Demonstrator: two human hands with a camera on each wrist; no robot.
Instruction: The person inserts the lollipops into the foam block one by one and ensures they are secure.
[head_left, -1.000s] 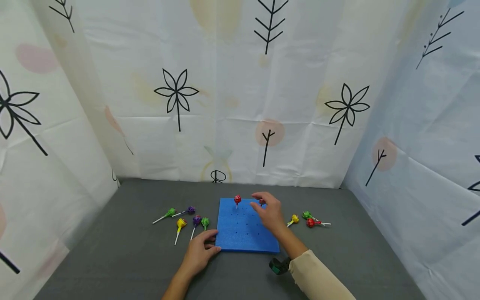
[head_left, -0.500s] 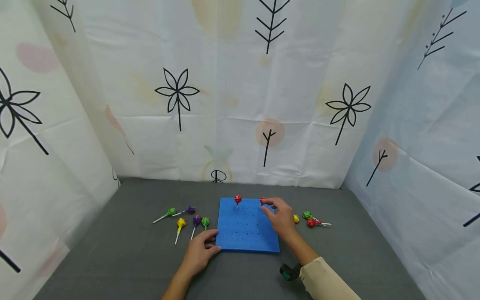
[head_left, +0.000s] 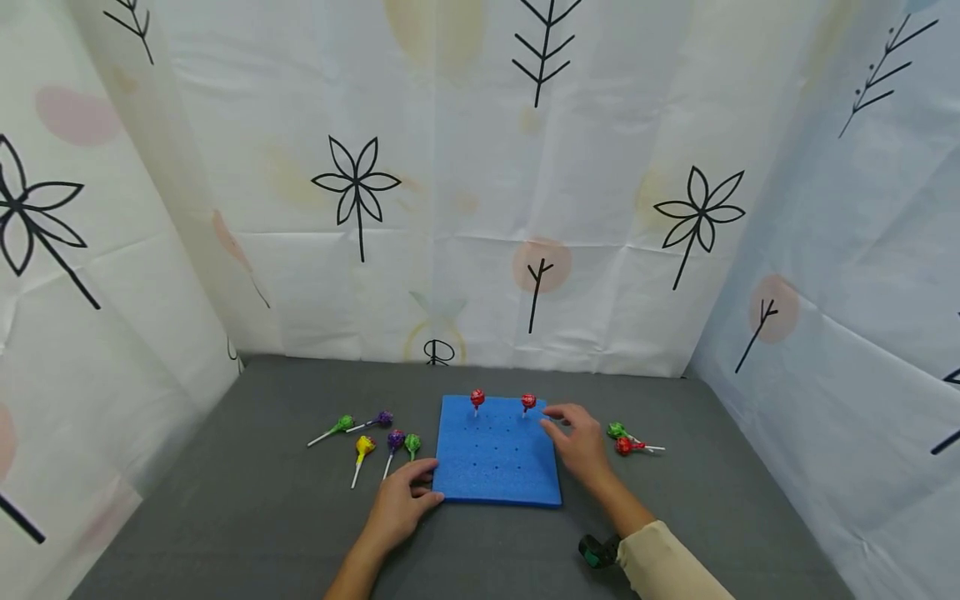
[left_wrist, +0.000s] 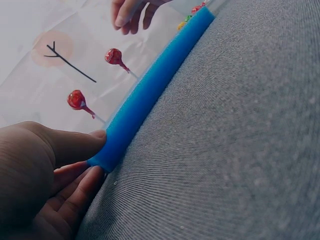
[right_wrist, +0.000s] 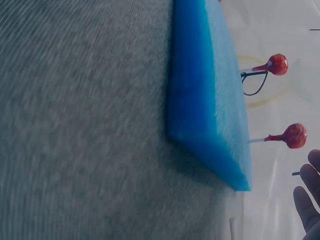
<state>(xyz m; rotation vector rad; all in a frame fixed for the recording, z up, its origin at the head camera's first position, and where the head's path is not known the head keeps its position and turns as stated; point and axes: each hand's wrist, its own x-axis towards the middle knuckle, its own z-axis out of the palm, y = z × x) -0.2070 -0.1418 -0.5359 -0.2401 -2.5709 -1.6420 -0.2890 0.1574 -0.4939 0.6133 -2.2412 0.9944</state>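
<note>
Hands of a person reach forward over a grey bench (head_left: 225, 517), seen from a head camera looking down. Nearest the viewer, the left hand (head_left: 397, 508) rests at the near left corner of a flat blue foam board (head_left: 495, 467); its fingers (left_wrist: 75, 145) are loosely bent and touch the board's edge, thumb on top, as the left wrist view shows. The right hand (head_left: 581, 442), with a cream sleeve (head_left: 667, 567) behind it and a dark green wrist strap (head_left: 597, 550), hovers over the board's right edge. Its fingers are relaxed and slightly apart, holding nothing, their tips just beside the right red lollipop (head_left: 528, 402).

That board lies in the middle of the bench and is dotted with small holes. Two red lollipops stand upright in its far row: the right one and a left red lollipop (head_left: 477, 398), well apart from each other.

Left of the board, five loose lollipops lie flat: a yellow lollipop (head_left: 363, 450), a purple lollipop (head_left: 394, 439) and a green lollipop (head_left: 412, 442) near the board, with another green one (head_left: 342, 424) and another purple one (head_left: 382, 417) farther off. Right of the board lie a green sweet (head_left: 616, 430) and a red sweet (head_left: 622, 446), touching or nearly so.

Beyond the bench hangs a white curtain (head_left: 480, 208) printed with black leaves and flowers.
</note>
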